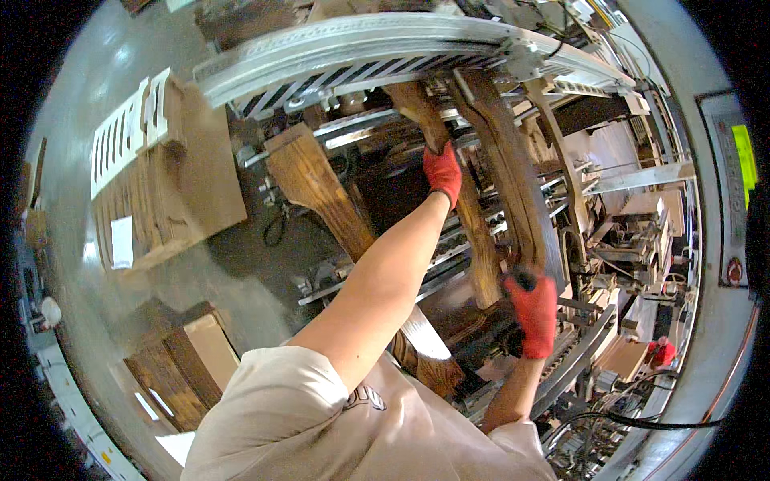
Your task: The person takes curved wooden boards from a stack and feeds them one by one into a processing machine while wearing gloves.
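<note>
My left hand, in a red glove, is closed around a narrow, shaped brown wooden piece with a wider far end. To its right lies a broader dark wooden piece with a curved outline and lengthwise grain. At the near end of that broader piece is my right hand, also red-gloved. Motion blurs its fingers, so whether they grip the wood is unclear. Left of my left forearm, another shaped wooden piece rests across the metal rails, partly hidden under my arm.
A pale metal beam with striped marking spans the far side. Stacked boards stand at left, with more boards at lower left. Machine parts and black cables crowd the right, beside a grey panel.
</note>
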Tool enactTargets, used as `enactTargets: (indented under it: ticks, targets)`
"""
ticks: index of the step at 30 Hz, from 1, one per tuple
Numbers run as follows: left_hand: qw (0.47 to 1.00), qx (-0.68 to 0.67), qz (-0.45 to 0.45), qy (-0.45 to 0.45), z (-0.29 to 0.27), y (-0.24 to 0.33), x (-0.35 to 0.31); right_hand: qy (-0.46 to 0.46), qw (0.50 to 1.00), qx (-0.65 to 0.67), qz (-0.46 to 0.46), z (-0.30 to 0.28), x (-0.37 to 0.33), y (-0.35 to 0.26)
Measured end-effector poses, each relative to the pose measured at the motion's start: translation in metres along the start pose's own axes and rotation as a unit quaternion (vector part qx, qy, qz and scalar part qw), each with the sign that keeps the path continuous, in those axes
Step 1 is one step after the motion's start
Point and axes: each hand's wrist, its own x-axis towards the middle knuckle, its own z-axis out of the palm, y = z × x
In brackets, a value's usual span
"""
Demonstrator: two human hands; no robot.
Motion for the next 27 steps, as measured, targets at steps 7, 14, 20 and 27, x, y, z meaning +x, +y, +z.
enactTargets:
  ticks: [7, 14, 20, 27]
  targets:
    - [0.983, -0.065, -0.172, -0.002, 0.01, 0.054, -0.033, 0.249, 0.952, -0.083, -0.16, 0.016, 0.208, -0.047]
    - [0.981, -0.11, -0.159, -0.009, 0.0, 0.049, -0.024, 0.147, 0.988, -0.004, -0.049, 0.029, 0.282, -0.093]
    - [0.985, -0.095, -0.147, -0.005, -0.004, 0.046, -0.026, 0.135, 0.987, 0.047, -0.069, 0.03, 0.303, -0.099]
    - [0.985, -0.094, -0.145, 0.027, 0.003, 0.035, -0.026, 0.127, 0.989, 0.02, -0.072, 0.034, 0.315, -0.095]
